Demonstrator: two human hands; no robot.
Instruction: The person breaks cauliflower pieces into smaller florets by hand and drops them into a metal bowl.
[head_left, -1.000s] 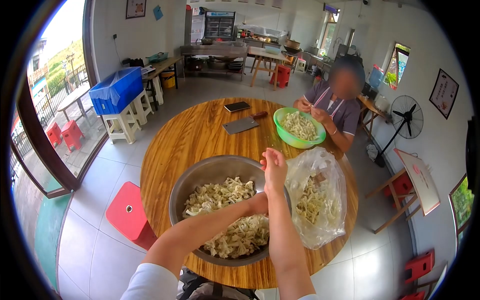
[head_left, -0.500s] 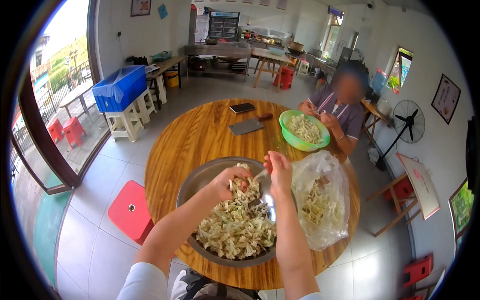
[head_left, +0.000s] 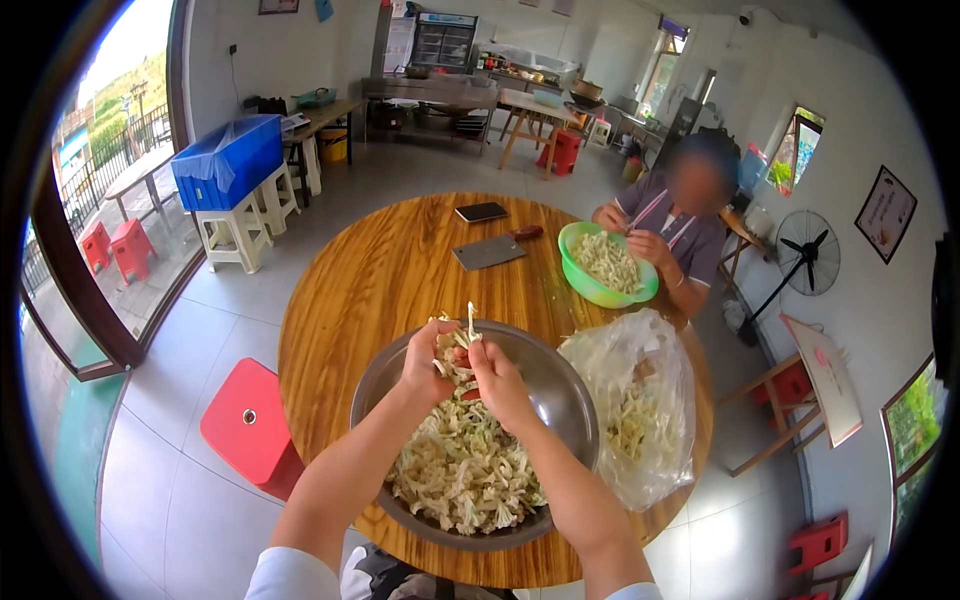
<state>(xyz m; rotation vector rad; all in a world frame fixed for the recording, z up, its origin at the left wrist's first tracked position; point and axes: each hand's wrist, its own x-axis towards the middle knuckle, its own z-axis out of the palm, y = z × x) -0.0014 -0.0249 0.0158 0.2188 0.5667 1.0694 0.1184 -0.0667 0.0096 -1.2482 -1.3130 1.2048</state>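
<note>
Both hands are close together over the far side of a large metal bowl (head_left: 570, 400). Pale cauliflower florets (head_left: 470, 475) are heaped in its near part. My left hand (head_left: 425, 360) has its fingers curled around a cauliflower piece (head_left: 450, 352). Just to the right, my right hand (head_left: 497, 378) pinches a thin cauliflower sprig (head_left: 471, 322) that points upward. Some fingertips are hidden behind the hands. Beside the bowl on the right lies a clear plastic bag (head_left: 640, 400) with more cauliflower inside.
The round wooden table (head_left: 340, 310) also bears a cleaver (head_left: 488, 253) and a phone (head_left: 481, 212). Across it a person (head_left: 690, 230) works with both hands over a green basin (head_left: 590, 285) of pale pieces. A red stool (head_left: 245, 420) stands at the left.
My right hand has moved left and down to meet my left hand, and a sprig now sticks up from its fingers. The whole view has shifted slightly.
</note>
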